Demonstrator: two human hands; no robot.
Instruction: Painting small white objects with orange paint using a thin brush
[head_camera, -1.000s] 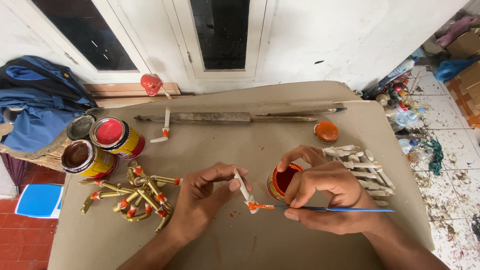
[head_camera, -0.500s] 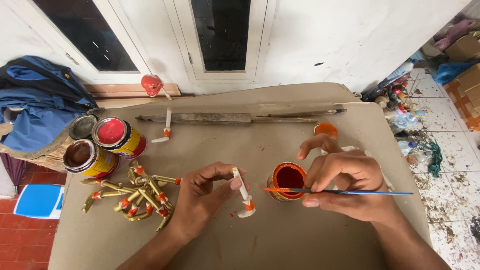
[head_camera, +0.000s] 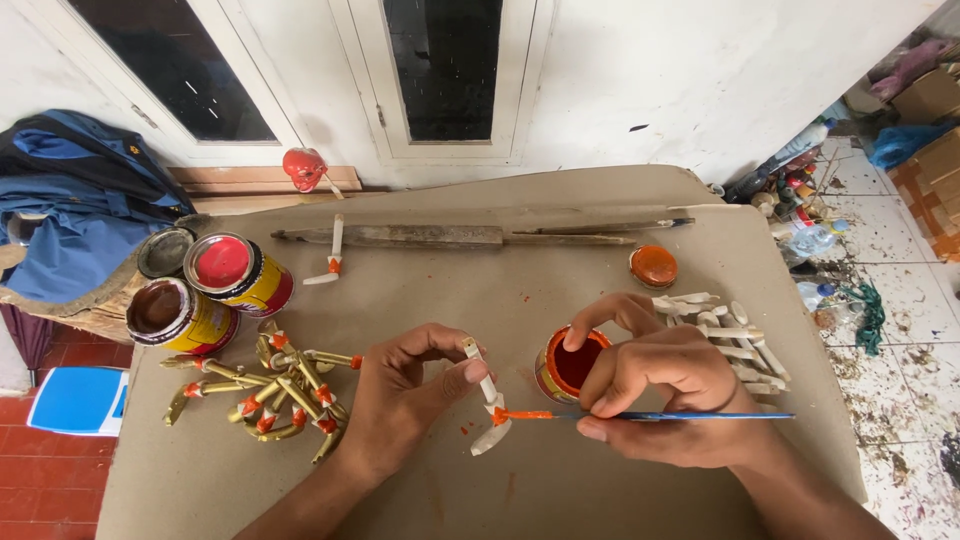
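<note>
My left hand (head_camera: 405, 400) pinches a small white wooden piece (head_camera: 487, 408) with an orange band, held upright over the brown board. My right hand (head_camera: 665, 395) grips a thin blue-handled paintbrush (head_camera: 690, 416) level, its orange tip touching the piece's band. My right forefinger rests on the rim of a small open can of orange-red paint (head_camera: 566, 362) standing between the hands. The can's orange lid (head_camera: 653, 266) lies farther back.
Painted gold-and-orange pieces (head_camera: 272, 392) are heaped at left, unpainted white ones (head_camera: 722, 328) at right. Two larger paint cans (head_camera: 210, 290) stand at far left near blue cloth (head_camera: 70, 210). A long wooden stick (head_camera: 440, 236) and one painted piece (head_camera: 330, 262) lie at the back.
My right hand dipped the brush at the orange can, then brought the loaded tip back left onto the white piece. My left hand kept holding the piece, tilting it slightly.
</note>
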